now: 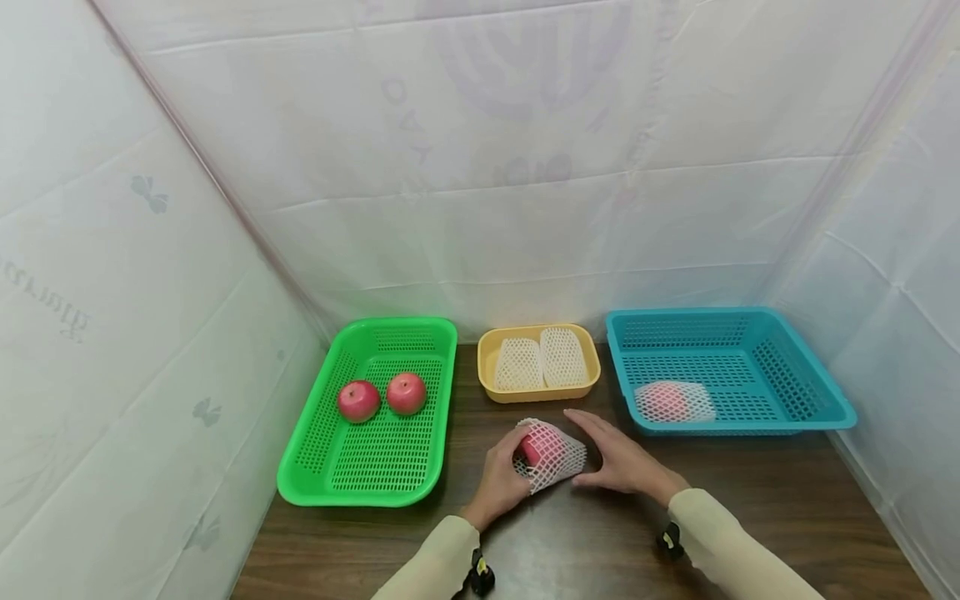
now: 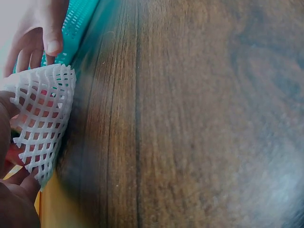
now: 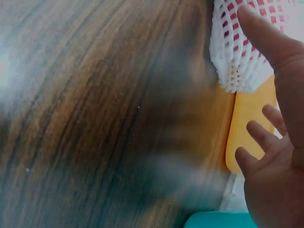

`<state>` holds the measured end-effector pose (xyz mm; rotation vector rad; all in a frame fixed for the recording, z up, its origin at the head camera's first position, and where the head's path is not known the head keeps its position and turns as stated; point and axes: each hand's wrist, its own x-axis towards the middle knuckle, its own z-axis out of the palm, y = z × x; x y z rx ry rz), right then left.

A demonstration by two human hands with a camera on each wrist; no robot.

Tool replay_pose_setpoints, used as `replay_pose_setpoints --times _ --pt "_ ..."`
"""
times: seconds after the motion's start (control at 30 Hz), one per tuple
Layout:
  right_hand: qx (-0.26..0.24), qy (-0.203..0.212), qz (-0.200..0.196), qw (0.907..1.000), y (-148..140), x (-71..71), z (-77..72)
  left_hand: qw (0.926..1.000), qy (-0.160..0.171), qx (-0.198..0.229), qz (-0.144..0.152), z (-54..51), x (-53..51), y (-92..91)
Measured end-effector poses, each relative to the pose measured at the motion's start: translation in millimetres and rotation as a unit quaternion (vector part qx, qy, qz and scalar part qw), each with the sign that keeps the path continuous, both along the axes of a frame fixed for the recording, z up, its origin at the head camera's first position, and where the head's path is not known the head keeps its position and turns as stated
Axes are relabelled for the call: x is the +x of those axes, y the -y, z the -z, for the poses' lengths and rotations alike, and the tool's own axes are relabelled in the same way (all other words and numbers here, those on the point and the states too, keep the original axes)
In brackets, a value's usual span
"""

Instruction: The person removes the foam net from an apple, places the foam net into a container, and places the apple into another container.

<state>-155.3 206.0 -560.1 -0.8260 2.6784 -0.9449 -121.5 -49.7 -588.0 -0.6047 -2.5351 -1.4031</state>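
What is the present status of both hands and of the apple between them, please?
Left hand grips foam net, apple inside. Right hand spread beside it. Nothing seen in the way.

Faint printing shows on the white back sheet (image 1: 480,225): at 11 o'clock in the head view, pale letters (image 1: 407,121) run downward, seemingly O, A and Y, though blurred. On the left sheet (image 1: 112,375), at 9 o'clock, a slanting line of script (image 1: 47,300) appears mirror-reversed; its wording cannot be made out.
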Motion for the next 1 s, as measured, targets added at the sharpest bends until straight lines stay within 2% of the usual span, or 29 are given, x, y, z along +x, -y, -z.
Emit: replay_pose_setpoints --times 0.17,0.37,0.63,0.77,1.0 --pt "0.005 -0.037 -0.012 0.9992 2.8 0.1 3.1 1.0000 -0.002 -0.005 -0.006 1.7 0.0 0.6" --pt "0.020 -0.052 -0.012 0.9984 4.3 -0.7 4.4 0.9999 -0.011 -0.007 -0.008 2.6 -0.1 0.7" --pt "0.031 -0.073 0.009 0.9968 8.7 1.1 4.0 0.9998 -0.010 -0.008 -0.012 3.1 0.1 1.2" --pt "0.040 -0.102 0.015 0.9939 11.9 2.6 4.2 0.9998 -0.011 -0.009 -0.014 3.6 0.6 2.0" --pt "0.057 -0.160 0.020 0.9852 15.8 3.7 3.6 0.9996 0.018 -0.003 -0.022 1.9 3.7 4.8"
